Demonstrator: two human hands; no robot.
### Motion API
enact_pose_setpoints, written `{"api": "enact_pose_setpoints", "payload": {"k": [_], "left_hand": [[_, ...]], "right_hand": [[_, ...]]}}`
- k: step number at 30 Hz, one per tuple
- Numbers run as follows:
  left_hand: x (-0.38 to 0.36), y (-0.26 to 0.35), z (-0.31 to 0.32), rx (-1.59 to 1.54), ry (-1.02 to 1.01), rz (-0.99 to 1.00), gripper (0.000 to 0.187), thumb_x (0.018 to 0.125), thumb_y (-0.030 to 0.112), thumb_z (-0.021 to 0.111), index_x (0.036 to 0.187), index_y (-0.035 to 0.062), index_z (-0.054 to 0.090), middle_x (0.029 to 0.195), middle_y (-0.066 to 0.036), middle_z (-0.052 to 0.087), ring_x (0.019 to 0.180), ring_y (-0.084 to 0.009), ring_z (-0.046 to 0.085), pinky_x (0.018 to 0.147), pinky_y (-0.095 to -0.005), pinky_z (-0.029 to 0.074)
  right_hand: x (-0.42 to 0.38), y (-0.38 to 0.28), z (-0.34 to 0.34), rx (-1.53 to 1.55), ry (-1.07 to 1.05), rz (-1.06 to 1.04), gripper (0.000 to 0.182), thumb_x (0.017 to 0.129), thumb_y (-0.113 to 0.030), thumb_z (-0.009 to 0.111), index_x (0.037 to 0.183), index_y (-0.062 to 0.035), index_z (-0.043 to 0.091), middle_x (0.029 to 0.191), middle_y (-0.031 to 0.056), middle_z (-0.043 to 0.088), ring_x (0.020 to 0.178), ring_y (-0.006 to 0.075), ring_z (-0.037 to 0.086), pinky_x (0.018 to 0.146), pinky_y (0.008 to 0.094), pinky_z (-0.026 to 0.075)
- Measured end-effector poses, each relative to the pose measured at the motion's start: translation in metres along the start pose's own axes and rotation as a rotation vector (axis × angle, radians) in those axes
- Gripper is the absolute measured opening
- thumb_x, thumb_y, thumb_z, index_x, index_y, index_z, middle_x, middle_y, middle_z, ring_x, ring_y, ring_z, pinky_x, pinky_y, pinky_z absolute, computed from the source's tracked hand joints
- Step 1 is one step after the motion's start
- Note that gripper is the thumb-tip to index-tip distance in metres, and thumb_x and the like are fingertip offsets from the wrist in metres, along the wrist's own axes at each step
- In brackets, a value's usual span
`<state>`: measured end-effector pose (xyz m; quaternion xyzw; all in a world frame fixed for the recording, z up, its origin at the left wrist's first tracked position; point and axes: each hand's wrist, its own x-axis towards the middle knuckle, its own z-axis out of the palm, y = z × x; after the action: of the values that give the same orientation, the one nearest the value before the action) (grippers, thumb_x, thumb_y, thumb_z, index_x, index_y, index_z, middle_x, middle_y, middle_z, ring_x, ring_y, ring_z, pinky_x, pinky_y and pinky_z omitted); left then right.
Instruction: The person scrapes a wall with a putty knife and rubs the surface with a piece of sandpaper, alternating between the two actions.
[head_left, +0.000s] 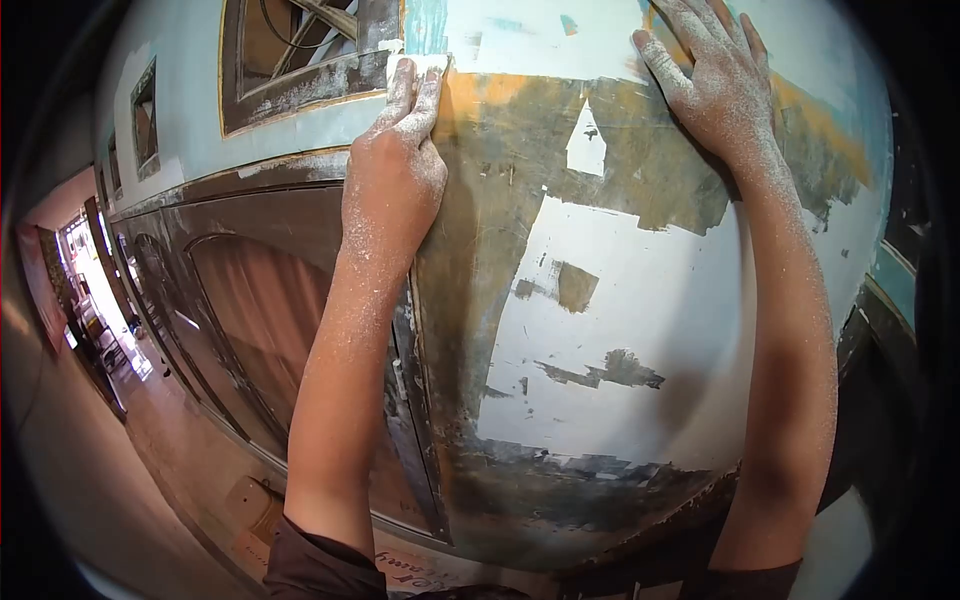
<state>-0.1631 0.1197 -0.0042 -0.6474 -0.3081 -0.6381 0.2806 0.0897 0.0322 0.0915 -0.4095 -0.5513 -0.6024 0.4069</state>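
Note:
Two fingers of my left hand [395, 170] press a small, pale, dust-covered piece that looks like sandpaper [438, 64] against the panel, beside the lower corner of a framed opening. The rest of that hand is curled. White dust coats both hands and forearms. At the upper right, my right hand [715, 90] rests on the panel with its fingers spread and nothing visible in it. Between my arms, the curved panel [500, 240] is a patchwork of bare brown-grey metal, white filler [640, 330], orange-brown edges and light blue paint.
A framed opening [290, 60] with slats inside is at the upper left. Below it, a dark door panel [270, 270] has arched insets. A brown chair-like object [255, 505] stands low on the left. A bright doorway [90, 270] lies farther left.

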Motion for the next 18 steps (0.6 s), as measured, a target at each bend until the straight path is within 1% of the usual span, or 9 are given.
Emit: {"api": "enact_pose_setpoints", "payload": {"k": [4,6,8,10,11,14,15,18], "left_hand": [[0.003,0.000,-0.002,0.021,-0.006,0.014,0.055,0.088,-0.004,0.053,0.140,0.0102,0.064,0.150,-0.016,0.053,0.121,-0.0392,0.063,0.101,-0.0420,0.053],[0.008,-0.001,-0.004,0.040,-0.053,0.036,0.059,0.085,-0.003,0.051,0.141,0.0070,0.061,0.150,-0.022,0.052,0.114,-0.0455,0.064,0.098,-0.0473,0.053],[0.006,-0.002,-0.004,0.029,-0.056,0.035,0.057,0.085,-0.004,0.051,0.140,0.0059,0.062,0.150,-0.023,0.051,0.112,-0.0457,0.065,0.098,-0.0477,0.053],[0.003,-0.004,-0.003,0.043,-0.019,0.082,0.055,0.085,-0.004,0.052,0.139,0.0042,0.063,0.150,-0.023,0.051,0.111,-0.0462,0.065,0.098,-0.0481,0.053],[0.004,-0.002,-0.003,0.018,-0.018,0.065,0.054,0.085,-0.004,0.052,0.138,0.0030,0.063,0.148,-0.024,0.052,0.111,-0.0472,0.064,0.099,-0.0479,0.053],[0.013,-0.001,-0.004,0.004,-0.012,0.065,0.053,0.086,-0.003,0.052,0.137,0.0026,0.063,0.147,-0.024,0.053,0.111,-0.0480,0.064,0.099,-0.0482,0.052],[0.015,0.002,-0.006,-0.001,-0.045,0.021,0.053,0.085,-0.002,0.052,0.136,0.0023,0.064,0.145,-0.025,0.053,0.110,-0.0488,0.063,0.099,-0.0489,0.051],[0.011,0.001,-0.005,0.004,-0.009,0.068,0.055,0.083,-0.003,0.051,0.137,0.0020,0.063,0.145,-0.026,0.053,0.110,-0.0490,0.063,0.099,-0.0493,0.051]], "right_hand": [[0.004,0.017,0.009,0.015,-0.026,-0.035,0.056,0.093,-0.031,0.061,0.144,-0.0089,0.057,0.160,0.0115,0.046,0.153,0.0345,0.032,0.126,0.0550,0.019],[0.003,0.014,0.008,-0.012,-0.028,-0.017,0.056,0.094,-0.031,0.061,0.144,-0.0085,0.057,0.160,0.0117,0.045,0.153,0.0346,0.032,0.126,0.0551,0.019],[0.002,0.014,0.008,-0.023,-0.030,-0.007,0.056,0.094,-0.031,0.061,0.144,-0.0083,0.057,0.160,0.0118,0.045,0.153,0.0346,0.032,0.126,0.0552,0.019],[0.003,0.017,0.008,-0.011,-0.041,-0.029,0.056,0.094,-0.032,0.061,0.144,-0.0084,0.057,0.160,0.0116,0.045,0.153,0.0345,0.032,0.126,0.0551,0.019],[0.002,0.007,0.004,0.011,0.007,-0.006,0.055,0.094,-0.032,0.061,0.143,-0.0083,0.058,0.160,0.0118,0.045,0.153,0.0347,0.032,0.126,0.0548,0.019],[0.002,0.001,-0.001,0.021,-0.003,0.014,0.055,0.094,-0.032,0.061,0.143,-0.0084,0.058,0.160,0.0122,0.046,0.152,0.0348,0.032,0.126,0.0546,0.019],[0.004,0.015,0.007,-0.014,-0.033,-0.026,0.055,0.094,-0.032,0.061,0.143,-0.0086,0.058,0.159,0.0124,0.046,0.152,0.0349,0.033,0.126,0.0544,0.019],[0.003,0.018,0.008,0.044,-0.021,-0.025,0.054,0.093,-0.031,0.062,0.142,-0.0086,0.059,0.159,0.0118,0.047,0.151,0.0350,0.035,0.125,0.0548,0.020]]}}
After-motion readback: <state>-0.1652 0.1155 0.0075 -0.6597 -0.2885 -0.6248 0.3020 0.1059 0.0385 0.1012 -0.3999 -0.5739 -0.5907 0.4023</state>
